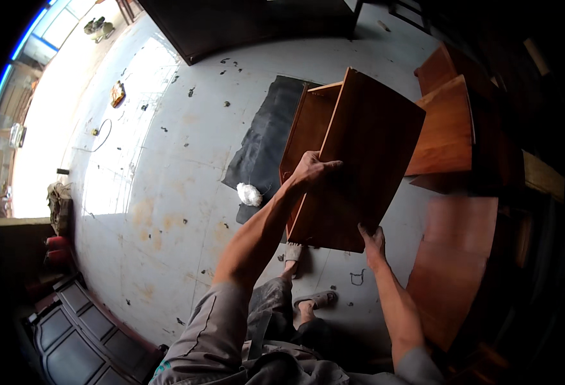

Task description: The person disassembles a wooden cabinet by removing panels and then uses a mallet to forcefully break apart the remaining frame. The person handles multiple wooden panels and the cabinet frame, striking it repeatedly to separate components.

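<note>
Fingers (310, 156) of the left hand (309, 170) and right hand (375, 248) are gripping an edge and lower corner, respectively, of a reddish-brown, open rectangular wooden box (375, 154).

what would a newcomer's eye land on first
First, the reddish-brown wooden box near the middle, gripped by the fingers of the left hand and right hand. Left of it, a white wad lies on a black sheet. Farther left, daylight glares off the pale floor.

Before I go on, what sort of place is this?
Likely a furniture workshop: a wooden box held up, more woodwork at right, and a dark panelled piece at lower left.
</note>
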`<state>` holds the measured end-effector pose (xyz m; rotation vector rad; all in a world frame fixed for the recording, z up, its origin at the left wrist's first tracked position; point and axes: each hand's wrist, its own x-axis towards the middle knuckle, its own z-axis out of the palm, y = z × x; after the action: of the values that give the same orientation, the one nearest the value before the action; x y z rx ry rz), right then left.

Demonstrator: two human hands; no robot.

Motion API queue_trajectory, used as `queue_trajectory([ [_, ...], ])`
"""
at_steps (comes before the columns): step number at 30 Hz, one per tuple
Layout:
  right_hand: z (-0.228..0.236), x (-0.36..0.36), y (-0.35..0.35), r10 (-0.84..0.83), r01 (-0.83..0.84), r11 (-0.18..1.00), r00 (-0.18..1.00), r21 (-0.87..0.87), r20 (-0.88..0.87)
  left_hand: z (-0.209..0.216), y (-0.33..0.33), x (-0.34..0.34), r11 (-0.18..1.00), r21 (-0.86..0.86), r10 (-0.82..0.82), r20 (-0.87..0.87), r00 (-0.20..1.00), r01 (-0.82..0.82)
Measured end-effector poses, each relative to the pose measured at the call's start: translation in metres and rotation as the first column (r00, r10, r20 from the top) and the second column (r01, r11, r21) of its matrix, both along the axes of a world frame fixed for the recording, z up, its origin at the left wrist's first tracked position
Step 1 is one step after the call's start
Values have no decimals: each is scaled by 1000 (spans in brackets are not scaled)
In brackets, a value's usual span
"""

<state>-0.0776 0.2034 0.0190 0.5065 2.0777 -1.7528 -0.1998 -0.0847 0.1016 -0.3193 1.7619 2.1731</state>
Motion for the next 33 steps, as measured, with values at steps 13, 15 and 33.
queue_trajectory([
  [13,-44,22,13,282,-305,943,944,135,170,-48,-13,38,981,-191,24,2,1000,-23],
  [15,-39,28,29,292,-327,944,895,50,337,-45,2,50,982,-165,94,37,995,-86],
  [33,-18,-222,26,519,179,658,595,-731,614,17,37,138,978,-177,145,178,973,-113],
])
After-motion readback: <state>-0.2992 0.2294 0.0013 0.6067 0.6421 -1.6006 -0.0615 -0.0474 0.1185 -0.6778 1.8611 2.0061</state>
